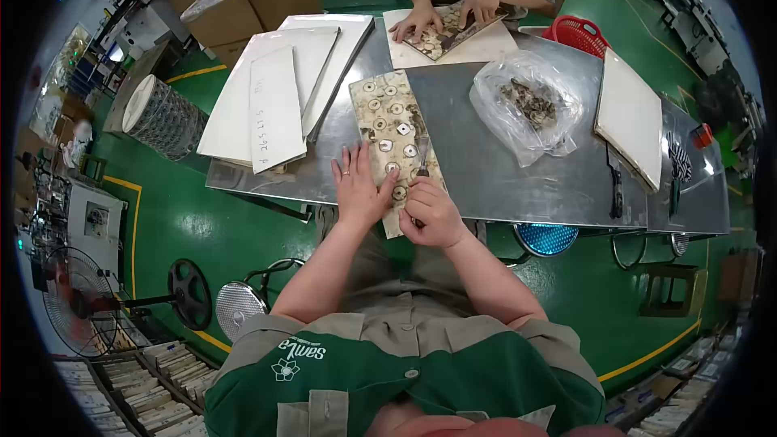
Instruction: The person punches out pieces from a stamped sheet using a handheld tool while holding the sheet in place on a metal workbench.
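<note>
A long, stained cream board (401, 97) with rows of round marks lies on the metal table and juts over its near edge. My left hand (362, 193) rests on the board's left side, open, fingers spread. Closed in a grip, my right hand (435, 214) holds a thin-bladed hand tool (422, 168) with a dark handle; its blade points away from me over the board. The exact kind of tool is too small to tell. Several round marks show bright white centres, others look dark.
White boards (279, 101) are stacked on the left. A clear plastic bag (526, 105) with brown scraps sits right of the board, near another white board (631, 117). Across the table, a co-worker's hands (477, 6) press on a similar board. A red basket (576, 32) stands behind.
</note>
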Available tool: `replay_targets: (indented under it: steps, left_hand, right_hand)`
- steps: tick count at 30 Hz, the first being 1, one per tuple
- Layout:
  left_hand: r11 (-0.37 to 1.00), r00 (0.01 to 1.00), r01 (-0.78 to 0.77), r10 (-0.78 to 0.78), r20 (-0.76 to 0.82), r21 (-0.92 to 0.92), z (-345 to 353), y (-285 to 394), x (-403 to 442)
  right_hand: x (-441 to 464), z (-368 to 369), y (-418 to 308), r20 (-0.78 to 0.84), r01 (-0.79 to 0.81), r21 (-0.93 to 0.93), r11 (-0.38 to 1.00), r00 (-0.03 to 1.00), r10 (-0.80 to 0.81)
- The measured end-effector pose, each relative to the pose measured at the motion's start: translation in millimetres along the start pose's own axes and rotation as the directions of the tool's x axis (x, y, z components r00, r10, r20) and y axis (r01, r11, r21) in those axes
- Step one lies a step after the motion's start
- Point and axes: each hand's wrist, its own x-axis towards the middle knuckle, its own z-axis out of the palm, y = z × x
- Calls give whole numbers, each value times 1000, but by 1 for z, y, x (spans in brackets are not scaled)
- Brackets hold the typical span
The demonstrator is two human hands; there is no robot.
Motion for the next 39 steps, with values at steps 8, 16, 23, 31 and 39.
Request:
replay_targets:
  steps: [8,16,23,31,39]
  left_hand:
    - [1000,1000,-4,4,12,-8,0,-1,-1]
    - [1000,1000,-12,12,-6,-9,-2,2,0]
    - [1000,1000,-18,18,-2,-3,-1,-1,-1]
    - [999,1000,-9,9,-11,-32,2,-1,0]
    - [1000,1000,3,-4,-16,-25,4,-1,0]
  right_hand:
    - [2,0,-1,-9,5,3,1000,1000,-5]
    - [2,0,-1,-27,22,-9,1000,999,-22]
    - [1,1,-1,-14,28,-20,999,999,-29]
    - [0,1,0,-8,23,-23,999,1000,-24]
    - [0,1,-1,13,11,-22,1000,1000,-11]
